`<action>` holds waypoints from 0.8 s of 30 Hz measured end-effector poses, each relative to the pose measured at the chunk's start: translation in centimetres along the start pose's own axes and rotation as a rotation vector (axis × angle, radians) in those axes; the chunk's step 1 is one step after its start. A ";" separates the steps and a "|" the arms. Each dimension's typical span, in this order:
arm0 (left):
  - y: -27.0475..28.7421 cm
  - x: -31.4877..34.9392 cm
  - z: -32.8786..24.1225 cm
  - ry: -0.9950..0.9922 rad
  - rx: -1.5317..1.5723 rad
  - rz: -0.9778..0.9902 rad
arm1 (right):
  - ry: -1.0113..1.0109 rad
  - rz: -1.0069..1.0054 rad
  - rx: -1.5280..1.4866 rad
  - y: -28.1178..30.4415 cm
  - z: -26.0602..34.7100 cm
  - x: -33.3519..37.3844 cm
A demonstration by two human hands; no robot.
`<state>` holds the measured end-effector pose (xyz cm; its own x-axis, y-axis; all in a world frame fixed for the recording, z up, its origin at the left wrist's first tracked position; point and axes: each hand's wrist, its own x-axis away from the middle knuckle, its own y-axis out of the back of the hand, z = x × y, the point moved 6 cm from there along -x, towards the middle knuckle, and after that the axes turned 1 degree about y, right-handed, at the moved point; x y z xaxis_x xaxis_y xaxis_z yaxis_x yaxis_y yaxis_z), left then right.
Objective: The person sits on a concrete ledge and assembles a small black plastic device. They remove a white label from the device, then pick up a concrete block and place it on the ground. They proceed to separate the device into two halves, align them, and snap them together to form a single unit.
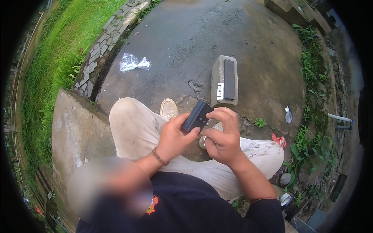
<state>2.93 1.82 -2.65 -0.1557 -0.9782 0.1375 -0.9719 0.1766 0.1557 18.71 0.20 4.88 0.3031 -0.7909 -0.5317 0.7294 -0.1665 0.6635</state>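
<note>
My left knee [126,112] and right knee [272,155] are hemming me in sideways, so I'm working in the gap between. Just past the black box [197,116] my left fingers [179,120] are gripping, a concrete block [215,82] is blocking things ahead-right, a long black case [229,79] lying on top. Left of that, the floor [176,73] is leaving a decent lane toward some crumpled plastic [130,63].

No words or numbers can be read with certainty. A small white label [220,91] with dark, blocky marks sits on the concrete block [214,83], just left of a long dark bar [230,77]; its marks are too small to make out. Tiny pale marks show on the black box [196,114] in the left hand [173,136], equally unreadable. A red and yellow emblem [152,206] on the dark shirt [186,206] shows no legible lettering
</note>
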 end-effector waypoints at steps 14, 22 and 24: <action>0.6 -0.3 -2.0 -0.121 -0.206 -0.030 | -0.147 0.037 -0.013 0.7 -1.1 -0.2; 0.5 -0.6 -1.9 -0.099 -0.190 -0.045 | -0.184 -0.020 -0.135 0.8 -2.3 0.7; 0.3 -0.8 -1.6 -0.056 -0.216 -0.007 | -0.380 -0.084 -0.173 0.7 -2.9 0.6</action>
<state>3.00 2.82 -1.18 -0.1641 -0.9830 0.0820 -0.9136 0.1828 0.3633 21.19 1.37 3.51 0.0148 -0.9449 -0.3269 0.8440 -0.1635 0.5108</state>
